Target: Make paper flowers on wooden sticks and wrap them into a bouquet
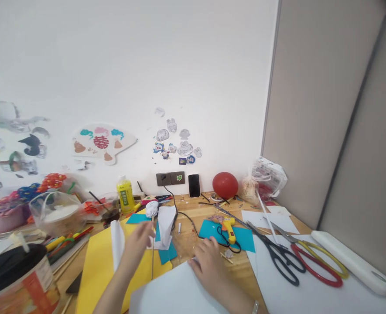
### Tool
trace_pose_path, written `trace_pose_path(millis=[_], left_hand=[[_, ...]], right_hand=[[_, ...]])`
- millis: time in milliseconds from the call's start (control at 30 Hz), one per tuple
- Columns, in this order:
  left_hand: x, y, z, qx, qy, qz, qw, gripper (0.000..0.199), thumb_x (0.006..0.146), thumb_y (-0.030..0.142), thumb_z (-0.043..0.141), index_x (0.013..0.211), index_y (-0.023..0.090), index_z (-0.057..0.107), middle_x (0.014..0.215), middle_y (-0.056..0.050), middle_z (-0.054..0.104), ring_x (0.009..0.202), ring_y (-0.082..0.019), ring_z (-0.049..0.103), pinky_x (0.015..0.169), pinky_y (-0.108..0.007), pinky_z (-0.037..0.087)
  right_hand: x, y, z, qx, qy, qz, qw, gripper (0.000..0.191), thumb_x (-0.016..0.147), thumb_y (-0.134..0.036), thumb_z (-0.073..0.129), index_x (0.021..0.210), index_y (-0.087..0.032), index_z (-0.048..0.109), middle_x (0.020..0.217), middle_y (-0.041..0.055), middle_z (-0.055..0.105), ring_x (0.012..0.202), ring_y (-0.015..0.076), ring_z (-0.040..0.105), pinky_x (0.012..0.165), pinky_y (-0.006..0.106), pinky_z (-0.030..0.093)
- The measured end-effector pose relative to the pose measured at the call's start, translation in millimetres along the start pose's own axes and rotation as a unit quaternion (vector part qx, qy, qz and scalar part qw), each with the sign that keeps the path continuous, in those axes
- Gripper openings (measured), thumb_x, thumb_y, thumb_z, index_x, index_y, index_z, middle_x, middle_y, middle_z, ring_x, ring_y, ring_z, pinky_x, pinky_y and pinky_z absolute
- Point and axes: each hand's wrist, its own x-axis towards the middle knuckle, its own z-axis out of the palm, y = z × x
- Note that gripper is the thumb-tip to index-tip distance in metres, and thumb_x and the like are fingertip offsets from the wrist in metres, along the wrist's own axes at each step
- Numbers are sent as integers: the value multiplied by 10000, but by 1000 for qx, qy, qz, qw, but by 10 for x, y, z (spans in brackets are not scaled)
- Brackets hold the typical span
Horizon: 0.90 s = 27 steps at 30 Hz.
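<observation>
My left hand is over the yellow paper, its bent fingers closed at a thin stick. A crumpled white paper ball sits at the stick's far end. Beside it stands a folded white paper piece, and a rolled white paper lies left of my wrist. My right hand rests palm down with fingers stretched out, its thumb at the corner of a white sheet. Beyond these fingers, a yellow glue gun lies on blue paper.
Black-handled scissors and red-and-yellow-handled scissors lie at right, near a long white device. Along the wall stand a yellow bottle, a phone and a red balloon. A black-lidded tub occupies the near left.
</observation>
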Motion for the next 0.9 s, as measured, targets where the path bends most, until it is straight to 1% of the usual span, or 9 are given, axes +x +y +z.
trace_pose_path(millis=[33, 67, 100, 167, 233, 367, 500, 700, 900], left_hand=[[-104, 61, 93, 88, -149, 58, 983, 259, 717, 446, 543, 736, 194, 602, 597, -1, 623, 535, -171, 570, 526, -273, 437], [-211, 112, 182, 174, -246, 126, 945, 258, 760, 430, 500, 717, 202, 612, 689, -20, 660, 654, -186, 600, 609, -278, 440], [-314, 150, 262, 250, -297, 180, 904, 274, 804, 398, 451, 696, 204, 610, 741, -32, 672, 714, -193, 605, 648, -278, 424], [-483, 186, 387, 352, -350, 229, 838, 312, 846, 332, 390, 655, 196, 596, 711, -45, 668, 714, -198, 608, 645, -274, 396], [-583, 180, 461, 395, -350, 232, 817, 307, 867, 296, 356, 698, 191, 590, 732, -54, 668, 721, -201, 615, 622, -263, 380], [-634, 163, 501, 391, -363, 234, 813, 292, 884, 272, 335, 727, 197, 570, 761, -44, 669, 742, -191, 620, 617, -243, 366], [-601, 229, 459, 382, -374, 222, 816, 309, 883, 338, 353, 686, 206, 550, 707, -19, 655, 688, -176, 606, 579, -230, 339], [-512, 219, 178, 384, -388, 171, 821, 378, 873, 440, 325, 633, 207, 500, 634, 4, 593, 627, -164, 562, 559, -225, 333], [-523, 130, -82, 309, -404, 138, 849, 385, 846, 482, 364, 606, 213, 499, 614, 19, 560, 602, -159, 527, 555, -219, 347]], right_hand=[[11, 17, -5, 7, 11, 15, 1000, 88, 808, -190, 577, 739, -197, 524, 792, -14, 600, 814, 180, 485, 869, 387, 283], [19, 32, -10, 13, 20, 29, 999, 94, 808, -180, 574, 733, -195, 520, 783, -15, 602, 803, 178, 486, 845, 373, 291], [23, 42, -15, 17, 28, 40, 999, 99, 810, -173, 568, 728, -195, 518, 777, -17, 604, 796, 177, 486, 827, 363, 295], [23, 52, -26, 14, 40, 58, 997, 105, 815, -169, 557, 722, -197, 517, 769, -17, 606, 791, 180, 489, 817, 363, 290], [16, 52, -36, -5, 50, 60, 997, 118, 821, -171, 544, 711, -198, 513, 759, -14, 606, 787, 184, 493, 842, 387, 271], [17, 66, -36, -66, 44, -23, 997, 163, 851, -138, 473, 704, -203, 505, 738, -12, 605, 773, 177, 501, 899, 420, 228], [76, 151, -96, -95, -4, -72, 993, 181, 867, -142, 457, 704, -199, 511, 705, -6, 614, 703, 162, 517, 732, 320, 310], [113, 301, -430, -106, -71, -62, 990, 214, 892, -201, 461, 709, -178, 570, 705, 12, 655, 684, 156, 573, 638, 269, 321], [84, 319, -671, -17, -124, -35, 992, 211, 876, -223, 498, 707, -213, 624, 691, -39, 678, 629, 118, 604, 530, 206, 319]])
